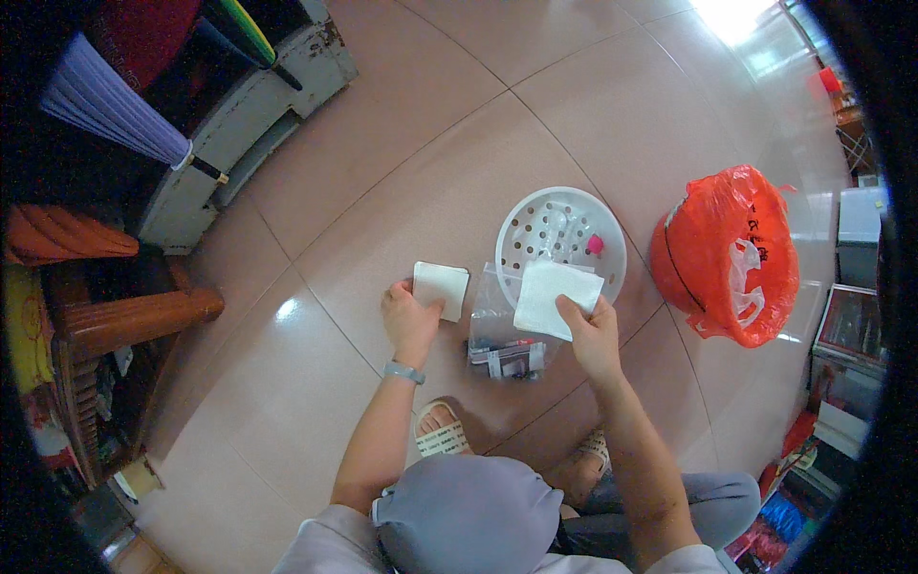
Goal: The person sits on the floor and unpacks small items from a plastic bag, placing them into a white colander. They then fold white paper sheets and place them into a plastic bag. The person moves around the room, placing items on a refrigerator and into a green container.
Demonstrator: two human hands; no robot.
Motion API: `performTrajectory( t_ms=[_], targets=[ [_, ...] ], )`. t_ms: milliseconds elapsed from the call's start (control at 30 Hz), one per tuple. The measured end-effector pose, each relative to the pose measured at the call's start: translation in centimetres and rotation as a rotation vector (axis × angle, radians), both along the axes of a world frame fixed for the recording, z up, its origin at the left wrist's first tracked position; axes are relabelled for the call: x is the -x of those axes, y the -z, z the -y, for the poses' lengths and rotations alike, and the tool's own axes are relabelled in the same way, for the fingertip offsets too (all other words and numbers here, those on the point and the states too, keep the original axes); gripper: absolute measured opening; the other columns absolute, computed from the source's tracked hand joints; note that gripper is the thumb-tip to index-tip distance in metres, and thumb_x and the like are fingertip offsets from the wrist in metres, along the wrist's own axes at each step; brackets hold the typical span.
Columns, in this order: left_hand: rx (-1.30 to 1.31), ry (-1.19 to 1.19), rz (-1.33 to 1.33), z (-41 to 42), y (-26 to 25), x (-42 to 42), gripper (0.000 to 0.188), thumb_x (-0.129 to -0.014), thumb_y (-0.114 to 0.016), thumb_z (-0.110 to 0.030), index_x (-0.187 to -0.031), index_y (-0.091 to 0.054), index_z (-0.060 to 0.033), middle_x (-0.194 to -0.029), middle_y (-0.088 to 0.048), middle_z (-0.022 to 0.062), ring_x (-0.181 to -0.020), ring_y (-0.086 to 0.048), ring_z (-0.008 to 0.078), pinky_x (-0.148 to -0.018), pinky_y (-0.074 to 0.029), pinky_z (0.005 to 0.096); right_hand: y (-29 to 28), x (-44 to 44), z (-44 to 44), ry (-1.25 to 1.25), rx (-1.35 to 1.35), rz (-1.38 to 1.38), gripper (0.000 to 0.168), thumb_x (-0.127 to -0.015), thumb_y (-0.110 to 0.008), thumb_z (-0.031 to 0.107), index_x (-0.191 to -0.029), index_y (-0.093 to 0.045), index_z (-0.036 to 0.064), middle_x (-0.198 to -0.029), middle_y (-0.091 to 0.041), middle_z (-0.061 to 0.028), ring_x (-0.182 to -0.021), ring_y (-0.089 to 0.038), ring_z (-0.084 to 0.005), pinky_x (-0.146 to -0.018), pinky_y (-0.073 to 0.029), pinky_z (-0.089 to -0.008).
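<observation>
Pinched in my left hand [414,323] is a small stack of square white sheets [439,283], its edges slightly fanned at one corner. My right hand [595,341] grips a larger white square pad [552,295] by its lower right corner, thumb on top. That pad covers the near rim of a white perforated plastic basket [504,237]. Inside the basket lie clear plastic packaging [559,229] and a small pink item [595,244]. Between my hands, a clear zip bag [491,308] rests on the floor with dark and white small items [509,359] in it.
To the right stands a bucket lined with a red plastic bag [717,251], a white bag [746,283] hanging inside. At left are a grey cabinet [251,136], a folded purple umbrella [122,107] and a wooden chair [143,316]. Shelves with goods [846,344] line the right edge.
</observation>
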State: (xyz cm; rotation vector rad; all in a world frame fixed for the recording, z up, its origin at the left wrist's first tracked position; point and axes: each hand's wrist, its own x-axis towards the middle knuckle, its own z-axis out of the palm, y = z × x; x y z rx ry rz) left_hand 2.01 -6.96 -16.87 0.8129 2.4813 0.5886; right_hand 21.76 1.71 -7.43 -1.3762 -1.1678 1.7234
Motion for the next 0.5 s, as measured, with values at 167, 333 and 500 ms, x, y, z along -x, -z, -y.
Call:
performTrajectory(
  t_ms=[167, 333, 500],
  targets=[
    [0.107, 0.035, 0.064, -0.6, 1.3, 0.7, 0.048, -0.054, -0.068, -0.018, -0.093, -0.046, 0.0000, -0.093, -0.049, 0.0164, -0.090, -0.046, 0.0315, -0.080, -0.037, 0.0383, 0.0, 0.3, 0.6, 0.022, 0.020, 0.002, 0.022, -0.078, -0.053, 0.008, -0.099, -0.050, -0.002, -0.090, -0.057, -0.0061, -0.079, -0.054, -0.0118, -0.069, -0.043, -0.0242],
    [0.075, 0.036, -0.006, -1.1, 0.8, 0.0, 0.044, -0.054, -0.067, -0.016, -0.090, -0.048, -0.0015, -0.088, -0.052, 0.0154, -0.087, -0.048, 0.0317, -0.077, -0.038, 0.0391, -1.0, 0.6, 0.8, 0.025, 0.040, -0.037, 0.022, -0.079, -0.052, 0.007, -0.098, -0.050, -0.002, -0.091, -0.057, -0.0065, -0.080, -0.054, -0.0118, -0.069, -0.044, -0.0246],
    [-0.012, -0.081, 0.104, -1.2, 0.2, -0.3, 0.048, -0.054, -0.070, -0.011, -0.095, -0.047, 0.0014, -0.081, -0.056, 0.0135, -0.072, -0.056, 0.0257, -0.067, -0.044, 0.0333, -0.9, 0.4, 1.0, 0.035, 0.038, -0.053, 0.022, -0.079, -0.052, 0.007, -0.099, -0.050, -0.002, -0.091, -0.057, -0.0065, -0.080, -0.054, -0.0122, -0.069, -0.044, -0.0249]
  ],
)
